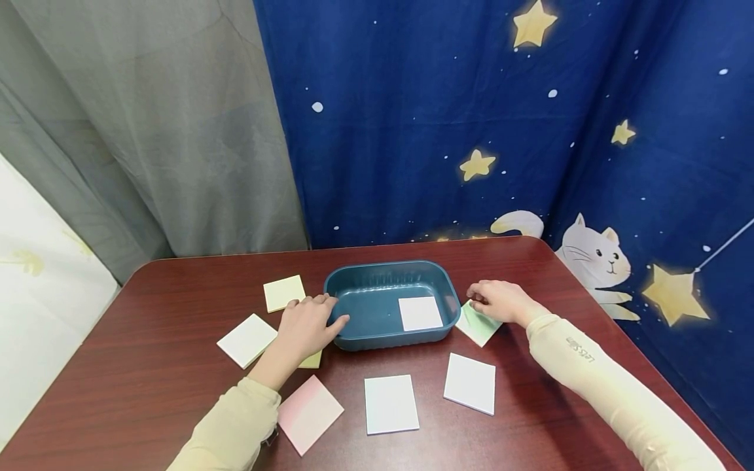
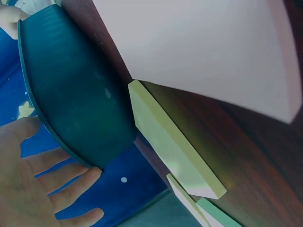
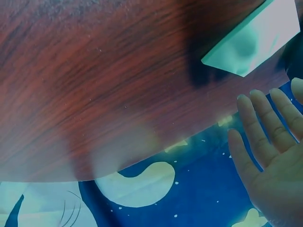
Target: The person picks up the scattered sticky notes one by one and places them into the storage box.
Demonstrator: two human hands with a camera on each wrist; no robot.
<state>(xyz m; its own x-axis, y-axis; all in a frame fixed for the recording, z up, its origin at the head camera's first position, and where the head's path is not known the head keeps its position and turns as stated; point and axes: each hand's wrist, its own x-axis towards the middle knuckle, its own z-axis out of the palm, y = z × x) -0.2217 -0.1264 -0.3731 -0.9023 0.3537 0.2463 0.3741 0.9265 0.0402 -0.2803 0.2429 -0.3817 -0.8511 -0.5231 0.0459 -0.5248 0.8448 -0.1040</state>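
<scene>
A dark teal plastic basket (image 1: pixel 377 341) sits at the middle of the table, with a white sticky note pad (image 1: pixel 421 313) lying inside on the right. My left hand (image 1: pixel 306 326) is at the basket's left end; in the left wrist view its spread fingers (image 2: pixel 75 189) are right at the rim. Beyond the basket's right end, my right hand (image 1: pixel 501 302) hovers over a green-and-white note pad (image 1: pixel 480 326). The right wrist view shows those fingers (image 3: pixel 258 125) loosely extended, holding nothing, with the pad lying on the tabletop.
Left of the basket lie a pale yellow pad (image 1: pixel 284 292), a white pad (image 1: pixel 247 340) and another yellow pad (image 1: pixel 312 360) partly under my left hand. Nearer me are a pink pad (image 1: pixel 310 415) and two white pads (image 1: pixel 391 404). Curtains (image 1: pixel 412 131) hang behind the table.
</scene>
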